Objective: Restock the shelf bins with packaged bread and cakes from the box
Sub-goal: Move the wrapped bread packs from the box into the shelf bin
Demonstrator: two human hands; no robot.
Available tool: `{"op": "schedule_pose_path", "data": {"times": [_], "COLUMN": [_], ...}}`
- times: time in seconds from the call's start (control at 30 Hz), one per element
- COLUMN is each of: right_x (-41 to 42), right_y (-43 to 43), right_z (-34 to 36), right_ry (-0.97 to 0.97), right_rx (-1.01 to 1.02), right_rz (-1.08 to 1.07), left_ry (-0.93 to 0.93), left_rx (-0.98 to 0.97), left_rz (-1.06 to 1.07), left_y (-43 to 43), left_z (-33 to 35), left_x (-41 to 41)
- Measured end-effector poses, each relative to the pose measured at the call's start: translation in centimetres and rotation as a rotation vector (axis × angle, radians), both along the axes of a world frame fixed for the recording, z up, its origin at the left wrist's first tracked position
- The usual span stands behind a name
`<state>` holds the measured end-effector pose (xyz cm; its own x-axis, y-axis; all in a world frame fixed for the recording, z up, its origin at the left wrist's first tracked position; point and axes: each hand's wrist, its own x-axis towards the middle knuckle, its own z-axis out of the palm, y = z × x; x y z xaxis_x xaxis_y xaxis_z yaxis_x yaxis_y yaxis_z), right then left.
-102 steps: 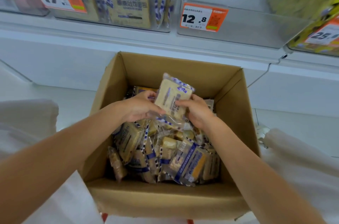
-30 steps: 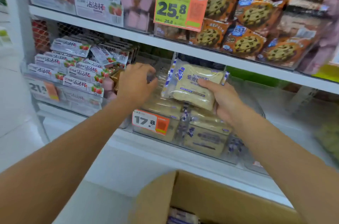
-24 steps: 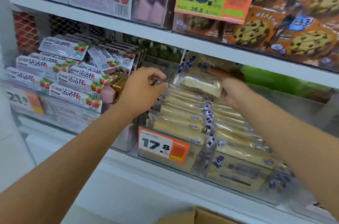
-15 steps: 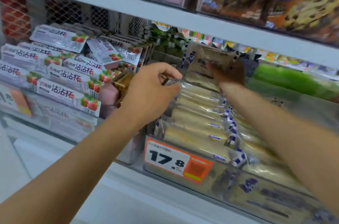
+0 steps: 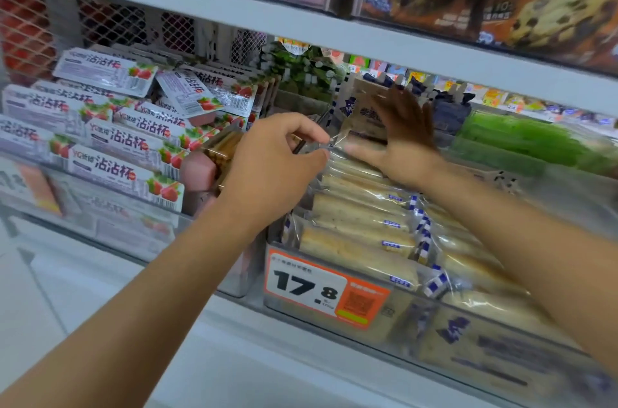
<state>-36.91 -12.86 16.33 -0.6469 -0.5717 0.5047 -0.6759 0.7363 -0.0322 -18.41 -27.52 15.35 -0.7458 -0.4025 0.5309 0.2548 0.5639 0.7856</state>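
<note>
A white shop shelf (image 5: 234, 11) carries a clear bin (image 5: 413, 314) with an orange 17.8 price tag (image 5: 321, 287) on its front wall; rows of bread packs (image 5: 361, 227) stand on edge inside. At the back of the bin one bread pack (image 5: 356, 108) stands upright, and the right hand (image 5: 401, 140) – blurred, fingers spread straight – lies flat against it. The left hand (image 5: 277, 170) pinches a clear wrapper corner (image 5: 329, 145) between thumb and forefinger just beside it – which pack it belongs to I cannot tell. Strawberry packs (image 5: 110, 166) fill the neighbouring bin on the left.

Left hand (image 5: 277, 170), right hand (image 5: 403, 143) — two, bread packs (image 5: 361, 230) in two rows, one 17.8 tag (image 5: 326, 290)
</note>
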Motion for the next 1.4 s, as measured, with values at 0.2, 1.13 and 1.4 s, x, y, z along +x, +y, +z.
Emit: {"op": "schedule_pose_path", "data": {"times": [0.2,1.13,1.4], "right_x": [-0.6,26.3,31.1], "right_y": [-0.8,21.0,33.1], "right_z": [0.0,-5.5,-19.5], "right_ry": [-0.008,-0.350,-1.024], "right_rx": [-0.004,0.068,0.160], "right_rz": [-0.080,0.044,-0.163], "left_ry": [-0.005,-0.484,-0.809], "left_rx": [0.011,-0.192,-0.192], "left_rz": [0.000,-0.020,-0.248], "left_y": [-0.1,15.8,21.0], "left_z": [-0.1,-5.0,-13.0], "left_x": [-0.1,15.2,18.1]}}
